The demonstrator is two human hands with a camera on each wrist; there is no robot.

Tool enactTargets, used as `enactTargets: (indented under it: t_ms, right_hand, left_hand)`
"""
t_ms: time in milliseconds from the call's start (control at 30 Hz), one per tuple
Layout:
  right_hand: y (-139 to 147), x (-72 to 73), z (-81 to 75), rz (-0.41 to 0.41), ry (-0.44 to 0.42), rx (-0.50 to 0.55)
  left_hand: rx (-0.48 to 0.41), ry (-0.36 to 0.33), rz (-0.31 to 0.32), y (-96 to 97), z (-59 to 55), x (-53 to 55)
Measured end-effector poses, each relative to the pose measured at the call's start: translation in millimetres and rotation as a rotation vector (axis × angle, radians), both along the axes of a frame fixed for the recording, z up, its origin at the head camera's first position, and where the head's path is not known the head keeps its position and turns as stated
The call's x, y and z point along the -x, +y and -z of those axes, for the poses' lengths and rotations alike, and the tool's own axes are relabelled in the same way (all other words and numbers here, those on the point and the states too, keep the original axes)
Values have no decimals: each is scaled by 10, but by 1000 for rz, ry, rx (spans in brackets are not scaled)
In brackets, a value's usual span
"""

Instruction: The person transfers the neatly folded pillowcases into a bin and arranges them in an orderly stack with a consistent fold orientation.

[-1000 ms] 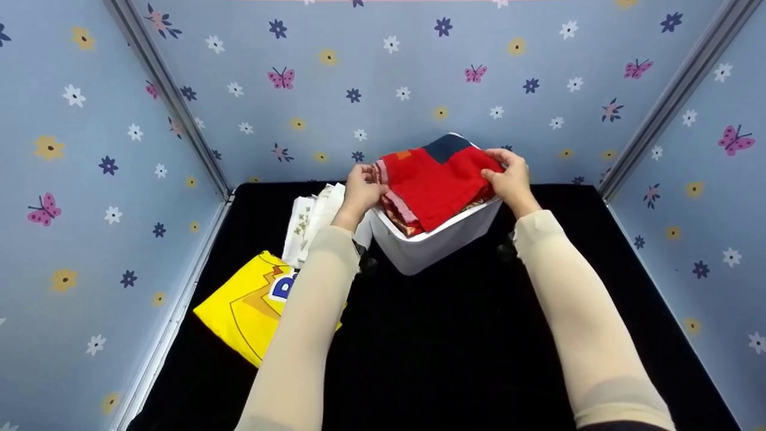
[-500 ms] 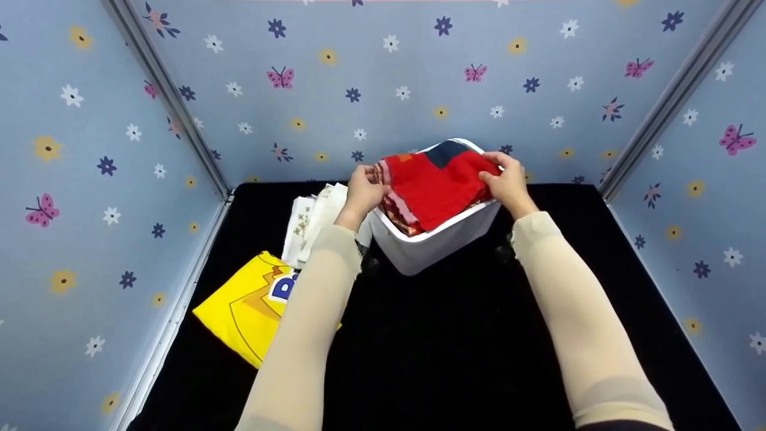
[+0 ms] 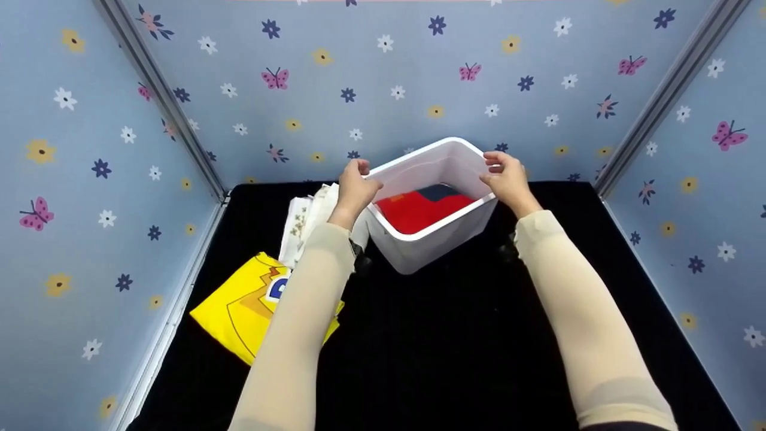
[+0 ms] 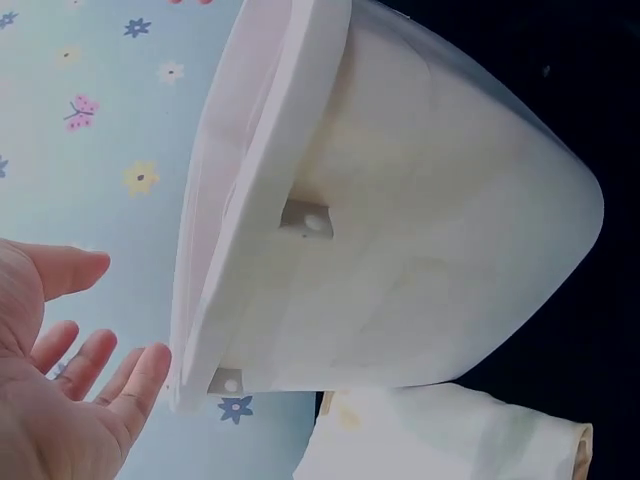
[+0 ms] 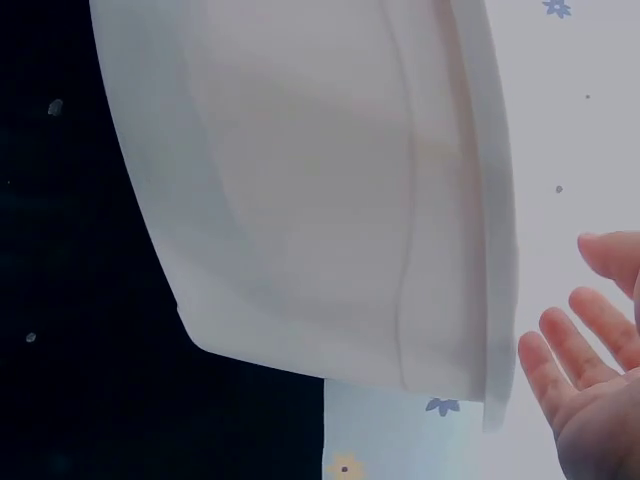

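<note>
A white plastic bin stands against the back wall, and a folded red cloth with a dark blue patch lies down inside it. By the bin's left rim is my left hand, its fingers relaxed and holding nothing. My right hand is at the right rim, also without anything in its grasp. Both wrist views show loosely spread fingers beside the bin's outer wall: the left hand in one, the right hand in the other. Whatever lies under the red cloth is hidden.
Folded white cloths with a leafy print lie left of the bin. Nearer, a folded yellow cloth is partly covered by my left sleeve. Black fabric covers the table, and flowered panels enclose it on three sides.
The red cloth, with pink and patterned cloth under it, was held between both hands at the bin's mouth. It has dropped down into the bin, and both hands have let go.
</note>
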State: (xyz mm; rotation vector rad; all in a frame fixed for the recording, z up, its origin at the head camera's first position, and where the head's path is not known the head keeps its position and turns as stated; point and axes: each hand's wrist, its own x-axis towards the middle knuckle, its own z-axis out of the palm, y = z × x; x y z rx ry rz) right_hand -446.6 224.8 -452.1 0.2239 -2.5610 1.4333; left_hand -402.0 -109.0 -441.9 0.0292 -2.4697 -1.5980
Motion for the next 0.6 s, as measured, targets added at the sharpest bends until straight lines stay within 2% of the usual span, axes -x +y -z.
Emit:
enactTargets:
  t_ms: [333,600]
  right_hand:
    - [-53,-121,-106,-32,21,-30]
    - [-92,-222,-166,-48,49,-20]
  left_hand:
    - [41,-8,40,-62,2,-74]
    - [19,11,77,-89,9,-143]
